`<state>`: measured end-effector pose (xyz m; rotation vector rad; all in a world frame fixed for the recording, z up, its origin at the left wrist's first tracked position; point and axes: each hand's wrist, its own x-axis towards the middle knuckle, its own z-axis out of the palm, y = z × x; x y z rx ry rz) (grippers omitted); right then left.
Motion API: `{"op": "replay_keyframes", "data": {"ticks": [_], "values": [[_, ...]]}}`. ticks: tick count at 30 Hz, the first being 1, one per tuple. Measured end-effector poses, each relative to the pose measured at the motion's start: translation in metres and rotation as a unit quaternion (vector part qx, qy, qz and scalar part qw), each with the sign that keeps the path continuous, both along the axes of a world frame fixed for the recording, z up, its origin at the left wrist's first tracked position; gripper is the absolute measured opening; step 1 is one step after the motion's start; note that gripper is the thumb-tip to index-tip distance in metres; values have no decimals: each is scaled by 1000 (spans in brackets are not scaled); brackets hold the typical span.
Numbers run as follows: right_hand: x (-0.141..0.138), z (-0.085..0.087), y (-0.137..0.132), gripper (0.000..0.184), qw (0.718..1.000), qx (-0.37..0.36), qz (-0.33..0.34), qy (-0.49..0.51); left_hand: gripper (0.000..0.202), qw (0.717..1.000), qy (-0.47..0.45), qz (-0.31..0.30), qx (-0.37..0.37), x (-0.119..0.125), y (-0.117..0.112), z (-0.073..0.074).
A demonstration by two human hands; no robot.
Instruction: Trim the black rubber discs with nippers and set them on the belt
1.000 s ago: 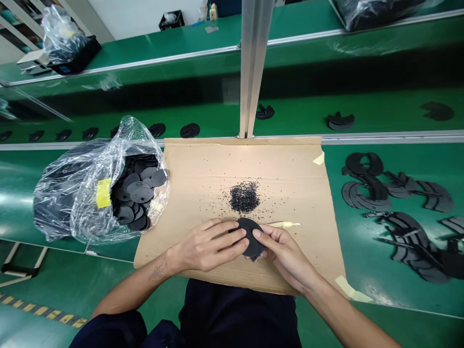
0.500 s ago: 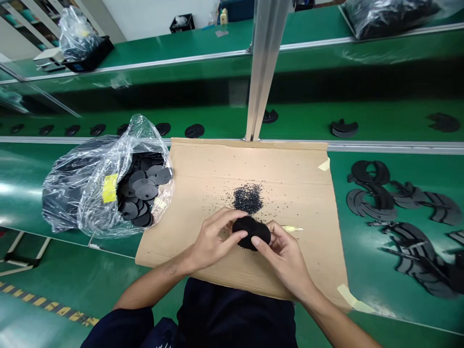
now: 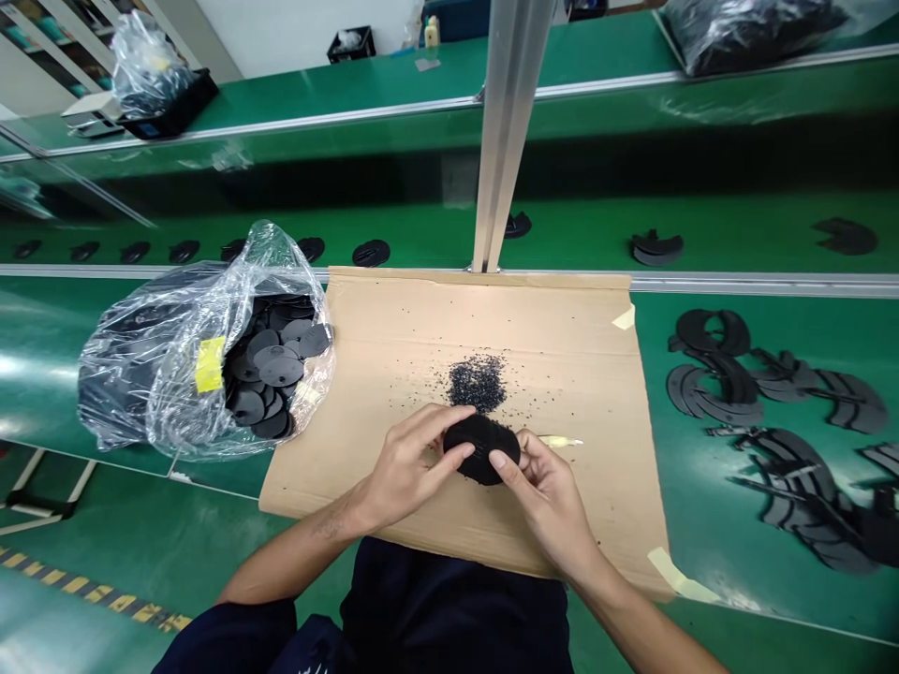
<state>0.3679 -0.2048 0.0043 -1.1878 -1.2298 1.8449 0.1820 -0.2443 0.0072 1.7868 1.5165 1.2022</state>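
Observation:
Between both hands, above the cardboard sheet (image 3: 379, 328), is a round black plastic part (image 3: 481, 449); whether it is one piece or two fitted together I cannot tell. My left hand (image 3: 411, 459) grips its left side, thumb on top. On its right edge, my right hand (image 3: 544, 487) pinches with thumb and fingers. Just beyond lies a pile of tiny black pieces (image 3: 478, 382), with some scattered around it. A pale yellow pointed tool (image 3: 560, 441) rests on the cardboard behind my right hand, partly hidden by it.
To the left, a clear plastic bag (image 3: 175, 356) spills flat black discs (image 3: 279, 365). Curved black parts (image 3: 713, 393) lie stacked on the green table at right. Several round parts (image 3: 371, 253) sit along the conveyor behind. A metal post (image 3: 509, 140) rises at the cardboard's far edge.
The black part has turned slightly in my hands, its two lobes now looking more like one round shape. Parts on the conveyor have shifted a little left, as has the whole view.

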Motion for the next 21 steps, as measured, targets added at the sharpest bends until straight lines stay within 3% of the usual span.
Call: {"op": "replay_keyframes", "data": {"ticks": [3, 10, 15, 17, 21], "values": [[0, -1, 0, 56, 1000, 9, -9, 5, 32, 1000, 5, 18, 14, 1, 0, 1], [1, -2, -4, 54, 999, 37, 2, -1, 32, 1000, 4, -11, -21, 1, -1, -3], [6, 0, -2, 44, 991, 119, 47, -28, 32, 998, -20, -59, -24, -5, 0, -1], [12, 5, 4, 34, 971, 211, 86, -77, 30, 995, 7, -99, 1, -8, -1, 3], [21, 10, 16, 17, 880, 417, 158, -163, 33, 978, 127, -159, 49, -11, -2, 14]]}}
